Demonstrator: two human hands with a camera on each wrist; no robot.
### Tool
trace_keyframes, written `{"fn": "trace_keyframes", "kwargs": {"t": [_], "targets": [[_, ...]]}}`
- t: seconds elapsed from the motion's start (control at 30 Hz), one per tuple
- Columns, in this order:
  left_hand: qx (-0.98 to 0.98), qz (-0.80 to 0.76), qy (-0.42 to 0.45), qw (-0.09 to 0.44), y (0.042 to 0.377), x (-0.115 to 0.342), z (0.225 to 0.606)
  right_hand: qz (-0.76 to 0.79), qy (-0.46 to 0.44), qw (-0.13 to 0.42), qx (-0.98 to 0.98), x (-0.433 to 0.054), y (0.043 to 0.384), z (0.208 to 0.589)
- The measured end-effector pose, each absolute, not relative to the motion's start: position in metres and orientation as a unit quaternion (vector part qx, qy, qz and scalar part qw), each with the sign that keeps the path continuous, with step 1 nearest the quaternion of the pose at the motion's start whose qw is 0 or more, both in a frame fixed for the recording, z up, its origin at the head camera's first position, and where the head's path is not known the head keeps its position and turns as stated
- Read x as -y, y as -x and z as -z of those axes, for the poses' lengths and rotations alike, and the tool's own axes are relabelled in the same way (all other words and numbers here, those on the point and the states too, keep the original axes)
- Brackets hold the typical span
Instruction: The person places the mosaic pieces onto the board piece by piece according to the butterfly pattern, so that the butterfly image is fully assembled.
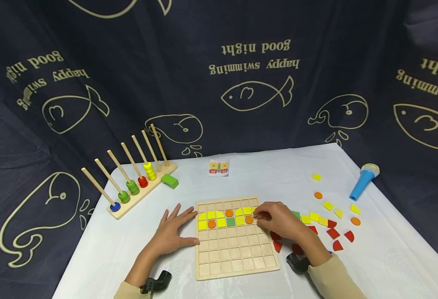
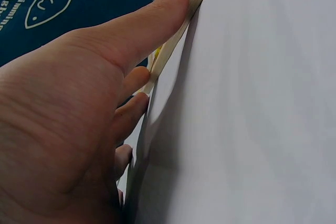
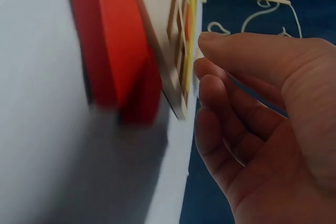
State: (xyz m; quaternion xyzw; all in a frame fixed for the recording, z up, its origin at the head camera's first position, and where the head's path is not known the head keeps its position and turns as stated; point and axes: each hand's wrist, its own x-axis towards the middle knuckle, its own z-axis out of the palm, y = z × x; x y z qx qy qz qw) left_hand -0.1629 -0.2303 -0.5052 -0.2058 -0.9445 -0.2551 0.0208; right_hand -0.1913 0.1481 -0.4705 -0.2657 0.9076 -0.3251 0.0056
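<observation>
My L hand is wide, fingers splayed & nearly straight, thumb tip on the L edge of the wooden grid board, index tip at the same edge farther up. It has hold of nothing; it just steadies against the wood. My R hand is over the board's R edge near the far corner, fingers bent inward, thumb tip close to index w/ a small gap. Can't tell if a pc is pinched btwn them.

The board lies flat on the white cloth, right in front of me, btwn both hands. Pcs fill slots in the 2nd & 3rd rows from the far edge: yellow pcs, orange discs, one green square. Yellow at the R end of row 2 sits just by my R fingertips. Nearer rows are bare.

Loose red pcs lie R of the board, some partly under my R arm, w/ more yellow & orange ones beyond. Blue mic at far R. Small butterfly card past the board's far edge; bead rack far L, green block beside it.
</observation>
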Motion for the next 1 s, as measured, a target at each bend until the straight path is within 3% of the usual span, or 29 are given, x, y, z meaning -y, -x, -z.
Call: {"fn": "trace_keyframes", "kwargs": {"t": [0.53,1.0], "targets": [[0.943,0.255,0.211,0.027,0.163,0.230,0.504,0.303,0.182,-0.009,-0.936,-0.219,0.180,0.461],[0.941,0.259,0.218,0.034,0.162,0.230,0.505,0.285,0.098,0.015,-0.953,-0.278,0.178,0.471]]}}
